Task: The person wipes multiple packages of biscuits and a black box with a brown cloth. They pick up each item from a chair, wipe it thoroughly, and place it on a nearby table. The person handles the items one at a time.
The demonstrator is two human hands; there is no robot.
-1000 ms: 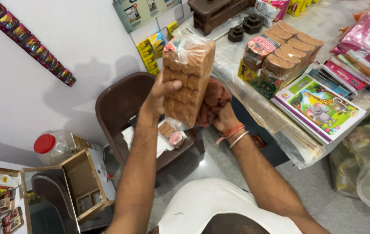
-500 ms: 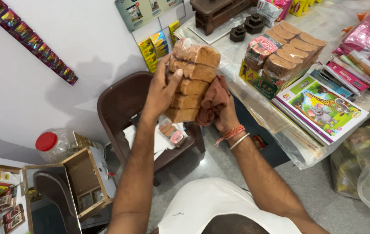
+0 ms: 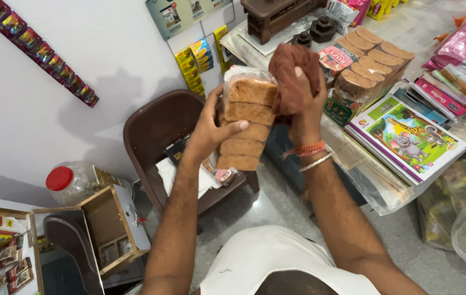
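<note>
My left hand (image 3: 212, 129) grips a clear plastic pack of several brown rusks (image 3: 247, 121), held upright in front of me above a brown chair. A crumpled dark brown cloth (image 3: 294, 74) is bunched in my right hand (image 3: 307, 108), pressed against the top right side of the pack. Threads and a bangle circle my right wrist.
A brown chair (image 3: 153, 131) with small packets and paper on its seat stands below the pack. To the right a plastic-covered counter (image 3: 377, 180) holds more rusk packs (image 3: 369, 63), children's books (image 3: 407, 134), iron weights and a wooden scale base. A red-lidded jar (image 3: 69, 183) and a wooden box (image 3: 110, 229) sit at left.
Both hands have lifted the pack a little. My right hand with the cloth has moved from the pack's lower right side up to its top.
</note>
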